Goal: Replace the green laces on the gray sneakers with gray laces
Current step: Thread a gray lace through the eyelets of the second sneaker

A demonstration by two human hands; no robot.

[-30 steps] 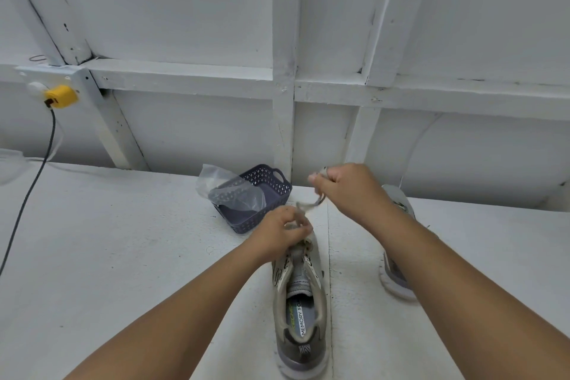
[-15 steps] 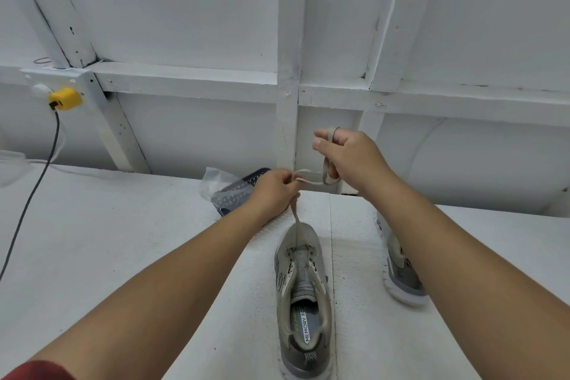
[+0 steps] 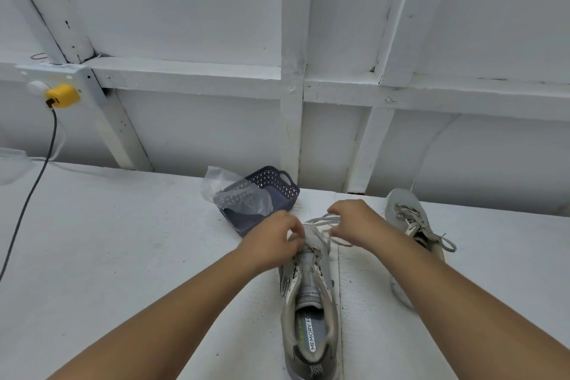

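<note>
A gray lace (image 3: 324, 220) loops over the toe of the near gray sneaker (image 3: 310, 293) on the white surface (image 3: 123, 256). Left hand (image 3: 271, 241) and right hand (image 3: 354, 219) each pinch it with curled fingers. The second sneaker (image 3: 410, 216), already laced, lies right; a dark basket (image 3: 277, 185) sits behind.

You're at a plain work surface in what looks like a shed or utility room. The far wall (image 3: 200, 9) is bare white-painted boards and framing, a yellow plug (image 3: 62, 96) feeds a dark cable (image 3: 34, 191) at far left, and the white-painted tabletop (image 3: 108, 241) is scuffed.
</note>
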